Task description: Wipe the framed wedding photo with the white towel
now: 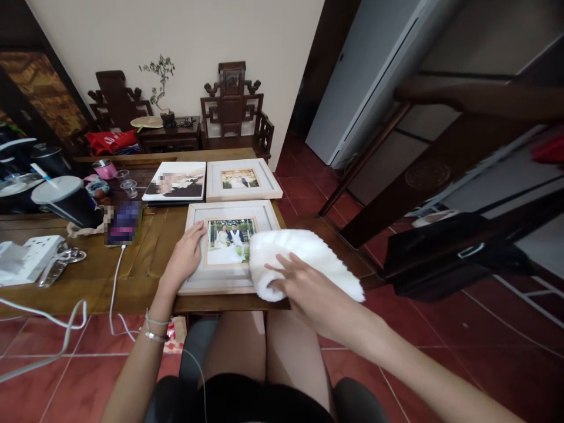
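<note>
Left hand (185, 255) on photo frame (229, 282) (white), right hand (308, 288) on fluffy cloth (308, 249)

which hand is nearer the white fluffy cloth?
Right. The right hand rests on the white fluffy cloth, fingers spread over its near edge. The left hand lies flat on the left border of the nearest framed photo, apart from the cloth.

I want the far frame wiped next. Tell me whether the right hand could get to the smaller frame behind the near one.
Probably yes. The right hand rests on the white cloth; the smaller frame lies flat just beyond the near frame, nothing between.
</note>
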`<act>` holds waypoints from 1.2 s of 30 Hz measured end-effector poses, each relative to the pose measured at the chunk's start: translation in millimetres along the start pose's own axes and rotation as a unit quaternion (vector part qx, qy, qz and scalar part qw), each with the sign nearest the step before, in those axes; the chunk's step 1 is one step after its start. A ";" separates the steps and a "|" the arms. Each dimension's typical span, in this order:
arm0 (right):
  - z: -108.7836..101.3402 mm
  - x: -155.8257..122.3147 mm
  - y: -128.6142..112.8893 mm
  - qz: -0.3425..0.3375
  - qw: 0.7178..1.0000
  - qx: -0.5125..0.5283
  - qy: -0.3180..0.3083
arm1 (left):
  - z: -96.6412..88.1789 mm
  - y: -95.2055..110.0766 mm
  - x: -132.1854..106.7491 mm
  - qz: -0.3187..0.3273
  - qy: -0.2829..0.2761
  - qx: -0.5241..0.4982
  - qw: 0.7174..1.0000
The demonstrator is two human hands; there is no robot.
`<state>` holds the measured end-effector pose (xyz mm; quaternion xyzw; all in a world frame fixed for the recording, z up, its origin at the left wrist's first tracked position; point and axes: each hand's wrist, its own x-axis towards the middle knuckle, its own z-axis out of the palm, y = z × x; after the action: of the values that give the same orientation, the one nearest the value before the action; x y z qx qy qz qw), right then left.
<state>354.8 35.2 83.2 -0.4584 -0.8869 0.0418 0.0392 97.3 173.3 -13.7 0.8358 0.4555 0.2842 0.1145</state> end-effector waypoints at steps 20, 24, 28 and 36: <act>12.5 3.6 9.2 0.048 0.995 -0.081 -0.022 | 0.0 2.1 -1.2 -0.014 -0.028 0.018 0.999; -2.2 28.4 -18.1 0.031 0.995 -0.078 -0.056 | 0.8 4.6 -1.6 -0.018 -0.007 0.002 1.000; 13.7 65.2 -53.5 -0.029 0.995 -0.083 -0.046 | -3.1 7.8 -1.3 -0.017 0.001 -0.015 1.000; 66.4 31.8 -22.9 0.010 0.995 -0.080 0.062 | -6.8 9.3 -1.0 -0.009 -0.015 -0.002 1.000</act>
<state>310.8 45.5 20.8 -0.4707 -0.8786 -0.0570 0.0567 99.5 166.8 -4.3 0.8355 0.4607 0.2720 0.1255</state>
